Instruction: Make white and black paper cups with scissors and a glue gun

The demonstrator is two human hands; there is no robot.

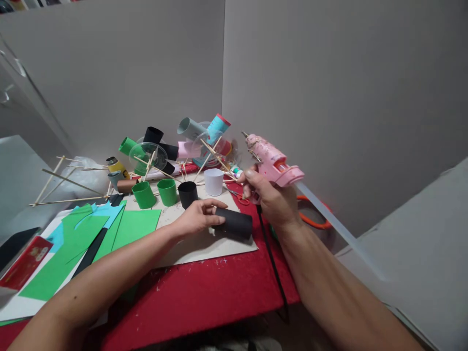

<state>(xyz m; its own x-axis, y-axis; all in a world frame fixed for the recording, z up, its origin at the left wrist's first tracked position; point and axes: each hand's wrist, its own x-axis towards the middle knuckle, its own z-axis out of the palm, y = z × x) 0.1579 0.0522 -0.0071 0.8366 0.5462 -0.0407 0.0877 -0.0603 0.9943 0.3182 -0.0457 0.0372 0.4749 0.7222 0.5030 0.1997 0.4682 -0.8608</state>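
Observation:
My left hand (pixel 200 215) grips the left end of a black paper tube (pixel 236 224), which lies on its side over a white board (pixel 193 251). Raised to the right, my right hand (pixel 268 195) is wrapped round the handle of a pink glue gun (pixel 270 158). Its nozzle points up and to the left, and a long clear glue stick (pixel 336 226) sticks out of its back. A black cord hangs below the gun. Behind the left hand stand a short black tube (pixel 187 194), a white tube (pixel 213 182) and two green tubes (pixel 143 195).
Wheel-like builds of coloured tubes and clear discs (pixel 151 156) with wooden sticks stand at the back. Green paper sheets (pixel 66 256) cover the left side. Scissors (pixel 241 197) lie behind the right hand. The red table (pixel 204 297) ends near me; grey walls rise behind.

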